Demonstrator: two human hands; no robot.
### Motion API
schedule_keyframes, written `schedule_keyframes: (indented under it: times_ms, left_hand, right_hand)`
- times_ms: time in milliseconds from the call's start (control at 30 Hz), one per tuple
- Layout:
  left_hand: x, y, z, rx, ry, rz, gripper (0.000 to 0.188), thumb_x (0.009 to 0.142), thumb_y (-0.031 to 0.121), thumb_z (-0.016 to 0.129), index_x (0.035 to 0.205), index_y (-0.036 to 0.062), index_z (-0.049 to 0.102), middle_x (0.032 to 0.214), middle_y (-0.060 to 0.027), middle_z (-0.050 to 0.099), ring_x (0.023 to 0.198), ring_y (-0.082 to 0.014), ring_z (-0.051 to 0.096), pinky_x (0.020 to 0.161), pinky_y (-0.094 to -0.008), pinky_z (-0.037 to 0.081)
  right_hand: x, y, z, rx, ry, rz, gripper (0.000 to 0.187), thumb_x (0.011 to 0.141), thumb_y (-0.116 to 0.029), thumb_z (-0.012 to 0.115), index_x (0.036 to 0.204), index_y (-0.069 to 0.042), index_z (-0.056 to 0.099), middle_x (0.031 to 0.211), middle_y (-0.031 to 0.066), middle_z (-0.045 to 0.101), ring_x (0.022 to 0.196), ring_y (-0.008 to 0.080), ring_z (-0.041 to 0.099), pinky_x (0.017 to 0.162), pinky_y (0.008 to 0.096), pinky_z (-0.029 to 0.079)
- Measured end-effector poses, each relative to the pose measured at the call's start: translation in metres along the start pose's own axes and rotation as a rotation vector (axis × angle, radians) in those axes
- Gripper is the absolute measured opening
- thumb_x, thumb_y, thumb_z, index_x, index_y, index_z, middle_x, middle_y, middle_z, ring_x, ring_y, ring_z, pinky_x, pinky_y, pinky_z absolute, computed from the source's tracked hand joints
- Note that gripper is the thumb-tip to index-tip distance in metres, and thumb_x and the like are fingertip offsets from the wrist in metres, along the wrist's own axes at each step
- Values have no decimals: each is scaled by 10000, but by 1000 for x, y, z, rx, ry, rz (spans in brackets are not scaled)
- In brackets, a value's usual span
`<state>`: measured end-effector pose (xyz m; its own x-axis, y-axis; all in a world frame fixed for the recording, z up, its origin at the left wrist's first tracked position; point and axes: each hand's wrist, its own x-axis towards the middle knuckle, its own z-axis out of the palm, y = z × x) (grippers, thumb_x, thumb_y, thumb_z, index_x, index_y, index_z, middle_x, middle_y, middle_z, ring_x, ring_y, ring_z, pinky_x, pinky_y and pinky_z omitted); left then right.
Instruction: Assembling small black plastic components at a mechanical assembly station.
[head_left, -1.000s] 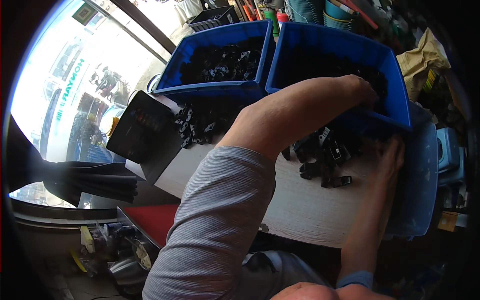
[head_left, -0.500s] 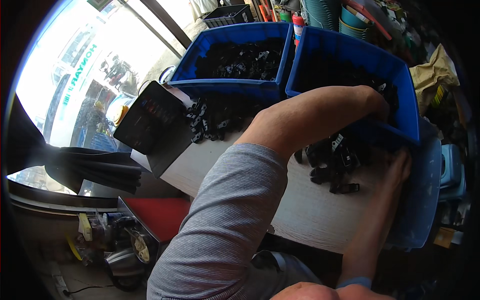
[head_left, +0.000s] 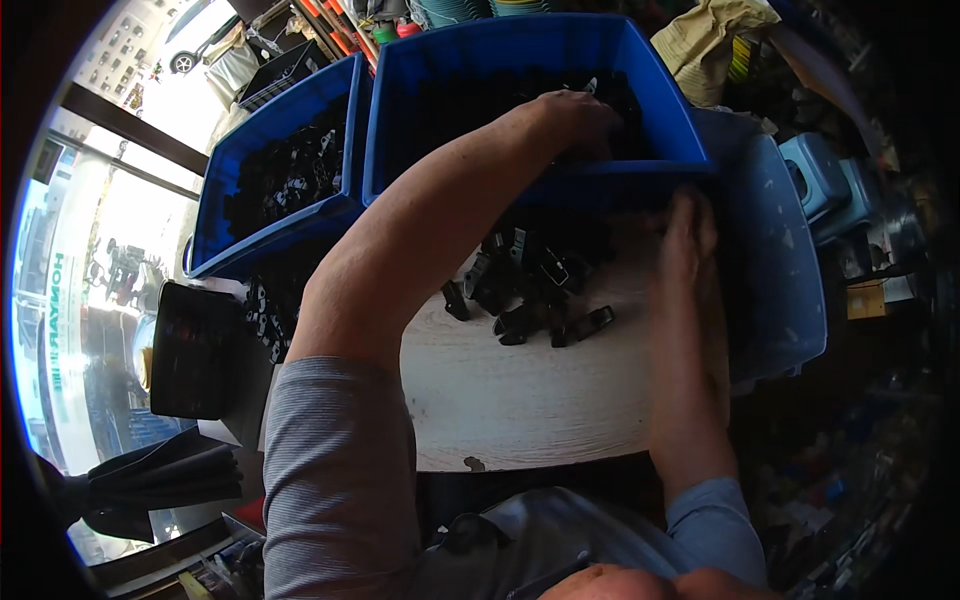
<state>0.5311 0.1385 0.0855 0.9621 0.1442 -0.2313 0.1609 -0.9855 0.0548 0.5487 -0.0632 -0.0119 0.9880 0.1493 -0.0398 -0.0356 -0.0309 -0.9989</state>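
Observation:
My left hand [head_left: 583,118] reaches over the front rim into the larger blue bin [head_left: 695,135], down among black plastic parts. Its fingers are hidden, so what it holds does not show. On the table's right side, my right hand [head_left: 689,235] rests with its fingers stretched toward the bin's front wall, slightly blurred, with nothing seen in them. Between my forearms lies a loose pile of small black plastic parts [head_left: 545,285], some with pale metal-looking pieces, on the white tabletop [head_left: 530,400].
A second blue bin [head_left: 225,215] with similar parts stands at the left. In front of it are more black parts [head_left: 270,315] and a dark tablet [head_left: 192,350]. A translucent blue tub [head_left: 790,260] is beyond the table's right edge. A brown sack [head_left: 705,45] sits behind.
The view has turned to the right, so the bins appear further left. My left hand stays inside the larger bin and now shows more. My right hand remains beside its front wall.

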Motion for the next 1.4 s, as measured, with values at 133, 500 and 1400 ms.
schedule_keyframes:
  times_ms: [133, 500, 1400]
  left_hand:
    - [-13, -1, -13, -63, 67, -56, 632, 778, 362, 744, 1385, 244, 612, 1305, -94, 675, 1240, -303, 623, 1035, -453, 508]
    - [-30, -28, -27, -324, 301, -10, 640, 773, 283, 835, 1355, 149, 605, 1161, -167, 716, 1053, -280, 711, 918, -398, 571]
    - [-93, -98, 30, -69, 107, -125, 822, 827, 538, 736, 1527, 257, 410, 1370, -184, 591, 1233, -380, 608, 1039, -468, 493]
  right_hand:
    - [10, 14, 0, -92, -16, -53, 466, 984, -404, 574, 1318, -81, 620, 869, 49, 653, 750, 150, 602, 759, 331, 487]
    - [8, 13, 4, -34, -51, -50, 561, 979, -429, 560, 1401, -60, 550, 1041, 83, 668, 761, 174, 631, 756, 332, 497]
    - [-19, -27, 10, 84, -91, 90, 515, 982, -379, 564, 1392, -68, 555, 951, 78, 642, 807, 179, 613, 792, 372, 519]
